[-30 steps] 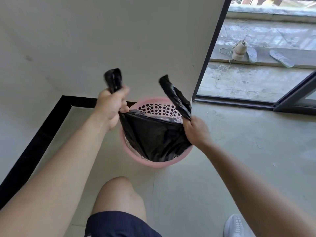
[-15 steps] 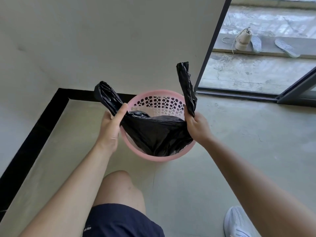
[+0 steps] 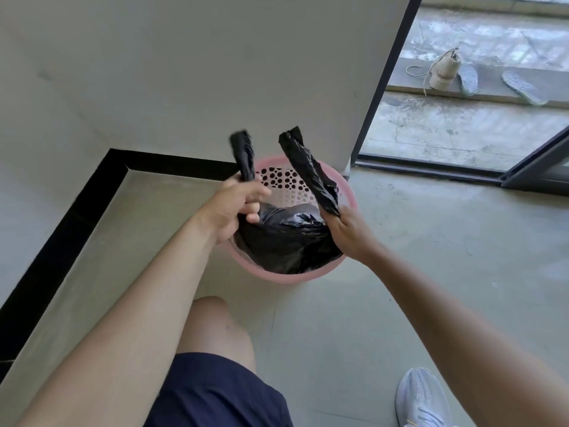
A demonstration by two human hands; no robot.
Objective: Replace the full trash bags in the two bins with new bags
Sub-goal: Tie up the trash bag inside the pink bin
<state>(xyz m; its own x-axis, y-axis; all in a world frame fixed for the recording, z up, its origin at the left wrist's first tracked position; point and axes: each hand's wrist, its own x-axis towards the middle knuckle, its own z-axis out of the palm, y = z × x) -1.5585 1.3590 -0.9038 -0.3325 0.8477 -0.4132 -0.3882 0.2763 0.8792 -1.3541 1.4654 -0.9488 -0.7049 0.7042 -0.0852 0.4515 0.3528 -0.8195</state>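
Observation:
A pink perforated bin [image 3: 349,195] stands on the floor against the wall corner. A full black trash bag [image 3: 286,241] sits in it, bulging over the near rim. My left hand [image 3: 237,208] grips the bag's left handle strip, whose end sticks up above my fist. My right hand [image 3: 348,229] grips the right handle strip, which rises slanting up to the left. The two strips stand close together above the bin. Only one bin is in view.
A white wall with black skirting runs behind and to the left of the bin. On the right, a dark-framed sliding door opens onto a balcony with a shoe [image 3: 443,72] and insoles. My knee [image 3: 215,328] and sneaker [image 3: 421,399] are below the bin.
My left hand moved right and turned its handle strip upright, bringing it close to the right strip. The bag's mouth has drawn together. My right hand shifted slightly lower.

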